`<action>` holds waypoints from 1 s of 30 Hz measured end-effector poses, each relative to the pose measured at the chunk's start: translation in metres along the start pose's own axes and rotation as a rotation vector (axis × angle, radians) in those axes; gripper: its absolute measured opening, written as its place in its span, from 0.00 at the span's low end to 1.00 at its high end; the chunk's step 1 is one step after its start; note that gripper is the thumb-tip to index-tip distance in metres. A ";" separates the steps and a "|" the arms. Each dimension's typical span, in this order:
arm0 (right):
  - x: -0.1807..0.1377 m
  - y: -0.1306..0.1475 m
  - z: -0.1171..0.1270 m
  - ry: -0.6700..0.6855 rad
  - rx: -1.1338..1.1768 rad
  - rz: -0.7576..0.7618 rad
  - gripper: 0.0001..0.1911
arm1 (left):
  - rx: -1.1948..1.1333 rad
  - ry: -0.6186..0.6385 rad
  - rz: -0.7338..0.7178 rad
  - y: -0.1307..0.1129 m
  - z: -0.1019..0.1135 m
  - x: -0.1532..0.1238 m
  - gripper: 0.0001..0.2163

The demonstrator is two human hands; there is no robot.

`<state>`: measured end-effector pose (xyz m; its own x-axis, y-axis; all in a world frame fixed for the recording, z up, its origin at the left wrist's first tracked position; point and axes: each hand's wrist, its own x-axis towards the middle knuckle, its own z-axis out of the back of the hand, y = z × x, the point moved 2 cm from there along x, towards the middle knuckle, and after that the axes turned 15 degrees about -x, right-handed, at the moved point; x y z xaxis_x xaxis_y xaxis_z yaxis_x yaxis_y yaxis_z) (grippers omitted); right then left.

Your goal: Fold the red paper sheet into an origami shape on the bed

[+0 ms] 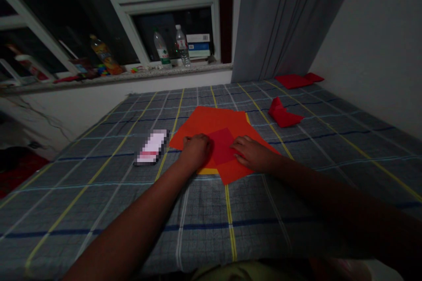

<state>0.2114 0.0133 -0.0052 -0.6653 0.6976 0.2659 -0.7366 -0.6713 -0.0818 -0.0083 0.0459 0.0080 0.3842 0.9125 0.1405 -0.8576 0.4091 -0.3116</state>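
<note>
A small red square of paper [221, 147] lies turned cornerwise on larger orange paper sheets [211, 118]. A strip of yellow paper [207, 171] shows under the orange near the front. At the red square's left corner, my left hand [197, 151] is closed, its fingers curled down on the paper's edge. My right hand [252, 153] rests at the right corner with its fingers stretched out, their tips touching the red paper. The undersides of both hands are hidden.
A lit phone [152, 147] lies left of the papers on the checked cloth [128, 197]. A folded red paper shape [283, 114] sits to the right, with more red paper [295, 81] at the far edge. Bottles [161, 48] and boxes [198, 46] stand on the windowsill.
</note>
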 end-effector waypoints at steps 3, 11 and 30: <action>0.000 -0.001 -0.001 -0.001 0.006 -0.002 0.14 | 0.013 0.014 -0.003 -0.002 0.000 0.000 0.14; -0.001 -0.001 0.000 -0.001 0.011 0.003 0.15 | 0.024 0.009 -0.030 -0.007 0.000 -0.002 0.13; -0.001 -0.002 -0.002 -0.003 0.039 -0.022 0.14 | -0.040 0.139 -0.214 -0.022 -0.002 -0.015 0.34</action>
<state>0.2128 0.0146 -0.0072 -0.6484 0.7118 0.2702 -0.7459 -0.6649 -0.0386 0.0057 0.0231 0.0114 0.6012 0.7954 0.0772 -0.7387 0.5900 -0.3259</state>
